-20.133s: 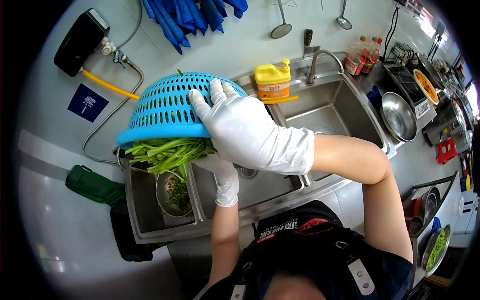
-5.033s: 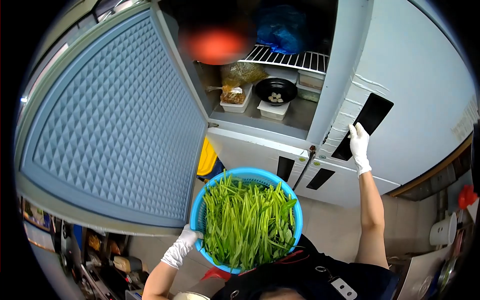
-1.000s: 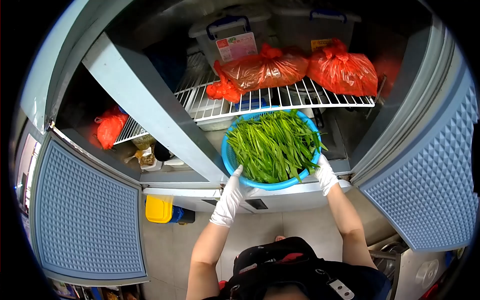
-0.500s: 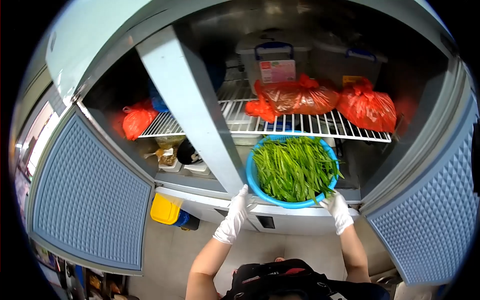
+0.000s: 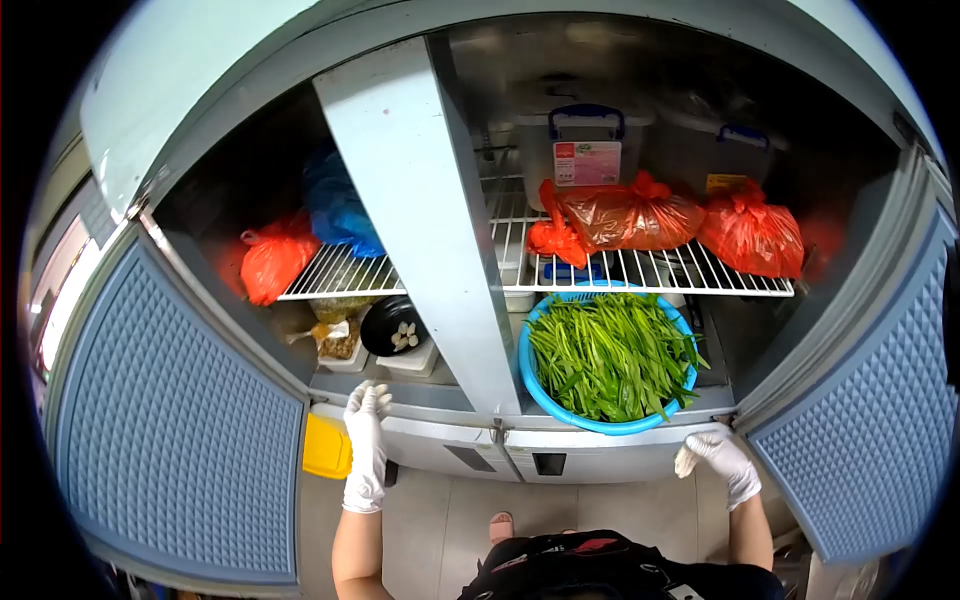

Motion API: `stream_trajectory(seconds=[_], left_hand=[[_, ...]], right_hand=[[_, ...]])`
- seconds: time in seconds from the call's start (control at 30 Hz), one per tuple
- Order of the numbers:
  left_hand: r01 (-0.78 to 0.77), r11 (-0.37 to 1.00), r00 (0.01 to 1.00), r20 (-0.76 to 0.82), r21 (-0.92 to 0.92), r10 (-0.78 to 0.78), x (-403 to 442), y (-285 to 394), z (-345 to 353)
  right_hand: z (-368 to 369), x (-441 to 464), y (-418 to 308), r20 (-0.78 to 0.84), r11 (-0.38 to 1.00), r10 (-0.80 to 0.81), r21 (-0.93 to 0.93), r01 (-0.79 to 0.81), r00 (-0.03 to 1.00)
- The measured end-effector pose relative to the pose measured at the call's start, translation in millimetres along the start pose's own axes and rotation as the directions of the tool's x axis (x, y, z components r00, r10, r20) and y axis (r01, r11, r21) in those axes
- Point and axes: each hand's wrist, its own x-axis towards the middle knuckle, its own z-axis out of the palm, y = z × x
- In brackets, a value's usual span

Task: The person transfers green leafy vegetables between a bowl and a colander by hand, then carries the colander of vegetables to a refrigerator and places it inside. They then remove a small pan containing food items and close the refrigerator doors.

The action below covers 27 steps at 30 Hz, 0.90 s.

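A blue plastic basket (image 5: 530, 375) heaped with long green leafy vegetables (image 5: 612, 355) sits on the bottom of the fridge's right compartment, below the wire shelf. My left hand (image 5: 367, 435), in a white glove, hangs in front of the left compartment's lower edge. Its fingers point up, loosely bent and holding nothing. To the lower right of the basket is my right hand (image 5: 718, 458), gloved too, apart from the rim with its fingers pointing left and no object in them. A black bowl (image 5: 385, 320) with several pale pieces rests in the left compartment.
A wire shelf (image 5: 640, 278) carries red plastic bags (image 5: 630, 218) and a clear lidded box (image 5: 585, 145). An upright post (image 5: 430, 230) divides the compartments. Open fridge doors stand left (image 5: 180, 420) and right (image 5: 860, 400). A yellow lid (image 5: 325, 447) shows near the floor.
Both hands have come away from the blue basket: the left moved left past the post, the right moved right and down. The basket stays in the fridge. The view has shifted slightly.
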Motion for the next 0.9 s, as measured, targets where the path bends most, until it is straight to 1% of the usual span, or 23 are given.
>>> stream_trajectory(seconds=[0.03, 0.1, 0.13, 0.17, 0.23, 0.27, 0.3, 0.37, 0.43, 0.5, 0.57, 0.6, 0.63, 0.7, 0.77, 0.83, 0.87, 0.9], left_hand=[[-0.012, 1.0, 1.0, 0.022, -0.008, 0.012, 7, 8, -7], [-0.075, 0.994, 0.997, 0.04, 0.074, 0.072, 20, 25, -11], [-0.1, 0.991, 0.994, 0.058, 0.09, 0.095, 29, 31, -15], [-0.109, 0.989, 0.992, 0.067, 0.1, 0.103, 35, 38, -18], [-0.252, 0.957, 0.963, 0.132, 0.143, 0.234, 48, 48, -30], [-0.33, 0.924, 0.939, 0.168, 0.193, 0.3, 50, 60, -32], [-0.326, 0.934, 0.937, 0.182, 0.145, 0.299, 61, 66, -40], [-0.384, 0.916, 0.915, 0.182, 0.118, 0.36, 81, 80, -44], [-0.439, 0.896, 0.887, 0.192, 0.068, 0.42, 100, 96, -42], [-0.498, 0.866, 0.854, 0.198, 0.048, 0.481, 120, 109, -35], [-0.451, 0.889, 0.885, 0.165, 0.082, 0.435, 130, 128, -21], [-0.474, 0.875, 0.873, 0.178, 0.098, 0.453, 145, 130, -14], [-0.411, 0.911, 0.896, 0.198, 0.039, 0.396, 164, 128, -6], [-0.424, 0.896, 0.895, 0.213, 0.135, 0.392, 169, 142, 17], [-0.525, 0.845, 0.833, 0.264, 0.101, 0.486, 204, 137, 40], [-0.527, 0.82, 0.846, 0.228, 0.222, 0.482, 210, 147, 63], [-0.478, 0.846, 0.875, 0.21, 0.239, 0.435, 220, 145, 77], [-0.422, 0.877, 0.902, 0.203, 0.228, 0.381, 220, 149, 84]], right_hand=[[10, -2, -14, 0.028, 0.999, -0.042, -0.023, 0.043, 0.999], [32, -3, -50, 0.098, 0.99, -0.124, -0.06, 0.13, 0.987], [39, -1, -61, 0.158, 0.987, -0.139, -0.058, 0.15, 0.978], [50, -2, -79, 0.188, 0.984, -0.12, -0.104, 0.142, 0.975], [76, 2, -114, 0.268, 0.922, -0.188, -0.285, 0.264, 0.945], [84, 5, -124, 0.366, 0.915, -0.243, -0.223, 0.338, 0.898], [92, 8, -127, 0.402, 0.92, -0.244, -0.191, 0.342, 0.882], [107, 22, -146, 0.542, 0.898, -0.242, -0.189, 0.397, 0.805], [139, 32, -168, 0.577, 0.869, -0.279, -0.189, 0.458, 0.767], [163, 49, -186, 0.662, 0.853, -0.23, -0.215, 0.475, 0.713], [183, 67, -197, 0.72, 0.834, -0.186, -0.243, 0.495, 0.668], [194, 78, -200, 0.747, 0.822, -0.2, -0.224, 0.524, 0.634], [207, 87, -206, 0.764, 0.788, -0.173, -0.271, 0.552, 0.622], [239, 106, -210, 0.709, 0.84, -0.167, -0.262, 0.475, 0.686], [290, 126, -231, 0.508, 0.894, -0.166, -0.284, 0.347, 0.845], [335, 172, -230, 0.305, 0.893, -0.389, -0.108, 0.437, 0.869], [353, 199, -234, 0.167, 0.877, -0.441, -0.127, 0.463, 0.882], [367, 228, -240, 0.027, 0.86, -0.49, -0.151, 0.488, 0.871]])
